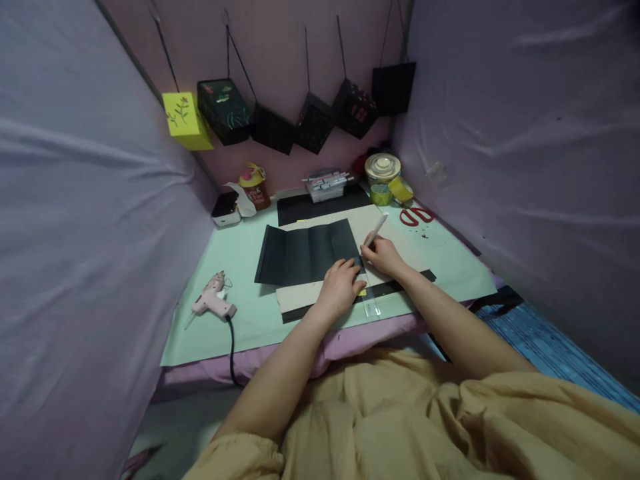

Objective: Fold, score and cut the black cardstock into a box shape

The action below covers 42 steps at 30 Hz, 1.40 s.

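R hand (384, 256) grips wht pen (377, 229), L hand (339, 288) flat on blk card (311, 253), w/ glue gun (214, 300) off L, scissors (410, 217) back R.

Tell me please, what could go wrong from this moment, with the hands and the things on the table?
The clear ruler could slip under the left hand, and the pen in the right hand might then stray. The creased black sheet does not lie flat, so it may shift. The glue gun's cord hangs over the front edge; if caught, it could drag the gun.
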Each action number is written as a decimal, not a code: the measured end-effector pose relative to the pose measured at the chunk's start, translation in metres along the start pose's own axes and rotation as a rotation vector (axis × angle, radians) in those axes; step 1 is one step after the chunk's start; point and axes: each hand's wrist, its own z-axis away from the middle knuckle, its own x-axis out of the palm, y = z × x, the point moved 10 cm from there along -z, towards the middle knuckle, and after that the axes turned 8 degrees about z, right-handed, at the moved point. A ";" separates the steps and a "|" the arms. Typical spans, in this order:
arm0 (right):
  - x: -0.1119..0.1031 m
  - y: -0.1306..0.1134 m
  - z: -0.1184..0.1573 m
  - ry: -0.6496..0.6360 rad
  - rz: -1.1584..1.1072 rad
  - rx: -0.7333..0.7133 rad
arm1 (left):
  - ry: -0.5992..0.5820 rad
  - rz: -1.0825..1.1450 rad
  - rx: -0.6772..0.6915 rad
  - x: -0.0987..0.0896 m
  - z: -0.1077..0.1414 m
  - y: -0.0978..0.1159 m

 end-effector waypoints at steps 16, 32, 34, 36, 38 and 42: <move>-0.001 -0.005 0.005 -0.033 -0.234 -0.098 | 0.013 -0.011 0.012 -0.002 0.001 0.000; 0.026 -0.012 0.003 -0.154 0.079 -0.226 | -0.011 -0.177 0.039 0.001 0.001 0.009; 0.026 -0.012 0.003 -0.151 0.103 -0.231 | -0.017 -0.220 0.037 -0.002 0.004 0.010; 0.025 -0.012 0.004 -0.153 0.119 -0.237 | -0.006 -0.255 0.022 -0.008 0.008 0.010; 0.025 -0.013 0.004 -0.158 0.132 -0.241 | 0.019 -0.284 -0.005 -0.016 0.014 0.006; 0.027 -0.015 0.003 -0.175 0.158 -0.248 | 0.034 -0.312 -0.057 -0.033 0.026 -0.009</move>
